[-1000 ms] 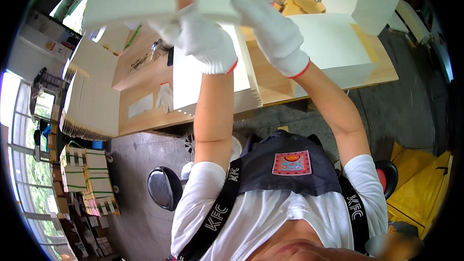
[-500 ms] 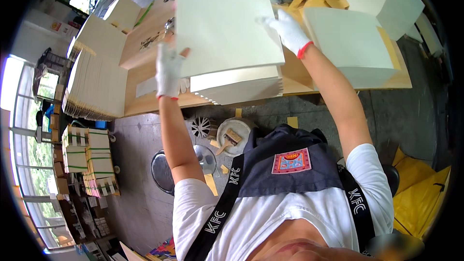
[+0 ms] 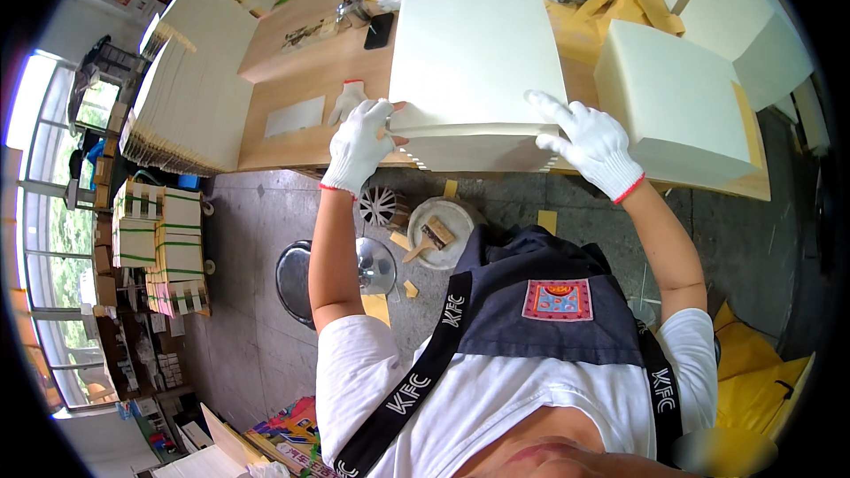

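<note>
A tall stack of white board sheets (image 3: 478, 44) stands at the table's near edge, its top sheet lying flat. My left hand (image 3: 359, 146), in a white glove with bare fingertips showing, rests at the stack's near left corner, its fingers apart. At the near right corner, my gloved right hand (image 3: 595, 143) has its fingers stretched over the top sheet and its thumb lower down by the front side. Both hands touch the corners without wrapping round the stack. A spare white glove (image 3: 348, 99) lies on the table beside a small white card (image 3: 295, 117).
More white stacks stand at the left (image 3: 190, 80) and right (image 3: 668, 93) of the wooden table (image 3: 288, 146). A black phone (image 3: 379, 31) lies left of the middle stack. Below the table edge are a bucket with a brush (image 3: 431, 237) and a round stool (image 3: 297, 283).
The large white sheet, raised between my hands before, now lies flat on the middle stack. Both hands have come back toward me to its near corners.
</note>
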A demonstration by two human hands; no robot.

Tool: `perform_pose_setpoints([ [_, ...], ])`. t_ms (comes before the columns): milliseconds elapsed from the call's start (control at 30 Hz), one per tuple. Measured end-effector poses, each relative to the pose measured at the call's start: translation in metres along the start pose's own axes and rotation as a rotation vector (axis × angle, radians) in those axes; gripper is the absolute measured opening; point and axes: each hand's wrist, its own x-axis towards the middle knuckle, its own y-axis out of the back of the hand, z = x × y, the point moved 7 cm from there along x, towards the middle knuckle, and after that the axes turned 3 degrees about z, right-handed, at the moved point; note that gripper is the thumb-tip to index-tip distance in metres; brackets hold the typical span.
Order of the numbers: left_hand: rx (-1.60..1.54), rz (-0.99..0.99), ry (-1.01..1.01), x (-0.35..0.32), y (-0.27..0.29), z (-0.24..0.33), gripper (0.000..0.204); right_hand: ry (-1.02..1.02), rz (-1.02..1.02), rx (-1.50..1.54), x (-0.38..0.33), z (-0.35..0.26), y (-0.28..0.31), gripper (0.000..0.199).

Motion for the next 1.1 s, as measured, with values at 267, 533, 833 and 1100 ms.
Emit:
perform_pose_setpoints([
  [267,-0.124,0.091,-0.041,-0.004,0.001,-0.006,0.039,0.082,0.174,-0.009,-0.009,-0.007,0.0,0.064],
  [533,-0.175,0.099,-0.065,-0.008,0.006,-0.005,0.034,0.113,0.23,0.04,-0.018,-0.007,0.005,0.064],
  [833,-0.16,0.033,0.013,-0.002,0.007,-0.01,0.034,0.148,0.268,0.14,-0.021,-0.003,-0.004,0.066],
  [1100,-0.001,0.009,0.0,-0.002,0.007,0.001,0.036,0.126,0.266,0.097,-0.025,-0.001,-0.01,0.061],
])
